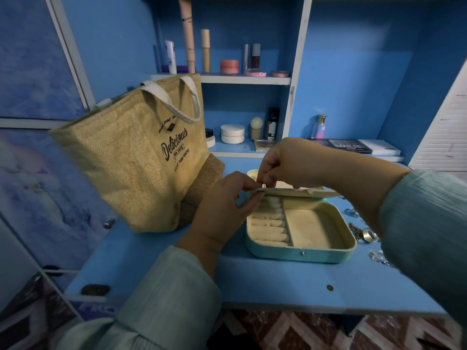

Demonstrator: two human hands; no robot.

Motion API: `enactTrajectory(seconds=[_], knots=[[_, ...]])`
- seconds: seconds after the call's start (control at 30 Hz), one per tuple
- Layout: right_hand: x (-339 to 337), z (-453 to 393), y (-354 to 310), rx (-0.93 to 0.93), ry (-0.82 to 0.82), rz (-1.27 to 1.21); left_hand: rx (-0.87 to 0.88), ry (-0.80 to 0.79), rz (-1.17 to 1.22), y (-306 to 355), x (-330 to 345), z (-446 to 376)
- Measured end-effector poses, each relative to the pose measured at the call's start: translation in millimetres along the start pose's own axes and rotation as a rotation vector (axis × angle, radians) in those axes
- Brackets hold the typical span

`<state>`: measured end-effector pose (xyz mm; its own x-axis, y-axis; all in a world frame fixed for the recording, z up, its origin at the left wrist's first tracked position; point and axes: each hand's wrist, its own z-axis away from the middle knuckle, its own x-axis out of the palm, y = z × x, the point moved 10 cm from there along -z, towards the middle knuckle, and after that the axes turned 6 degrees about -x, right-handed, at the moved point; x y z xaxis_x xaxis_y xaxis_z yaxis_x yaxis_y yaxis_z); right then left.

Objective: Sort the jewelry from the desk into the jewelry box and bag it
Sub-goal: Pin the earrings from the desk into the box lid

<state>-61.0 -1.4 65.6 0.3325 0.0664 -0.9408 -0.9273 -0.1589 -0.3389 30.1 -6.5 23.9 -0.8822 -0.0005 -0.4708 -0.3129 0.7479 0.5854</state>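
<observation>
Head view — both hands (pixel 255 188) pinch the jewelry box (pixel 300 231) lid's left edge.

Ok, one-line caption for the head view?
Both hands pinch the open jewelry box lid edge beside a burlap bag.

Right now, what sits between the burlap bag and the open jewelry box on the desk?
In the head view, the left hand fills that gap, pinching the lid's edge between burlap bag and jewelry box; below it, bare blue desk.
</observation>
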Motion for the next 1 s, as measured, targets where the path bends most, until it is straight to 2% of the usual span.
enactTrajectory(seconds=[0.27,0.6,0.8,1.0], knots=[[1.8,-1.7,-3.0,-0.019,-0.031,0.042,-0.025,-0.003,-0.03,-2.6,1.6,-0.4],[0.9,-2.5,3.1,-0.005,-0.034,-0.016,0.038,0.024,-0.042,2.2,0.7,-0.6],[4.3,-4.0,2.8,-0.02,-0.058,0.033,0.074,0.05,-0.058,5.5,-0.6,0.5],[2.7,-1.6,4.7,-0.02,-0.05,-0.062,0.056,0.02,-0.04,4.1,1.6,0.3]])
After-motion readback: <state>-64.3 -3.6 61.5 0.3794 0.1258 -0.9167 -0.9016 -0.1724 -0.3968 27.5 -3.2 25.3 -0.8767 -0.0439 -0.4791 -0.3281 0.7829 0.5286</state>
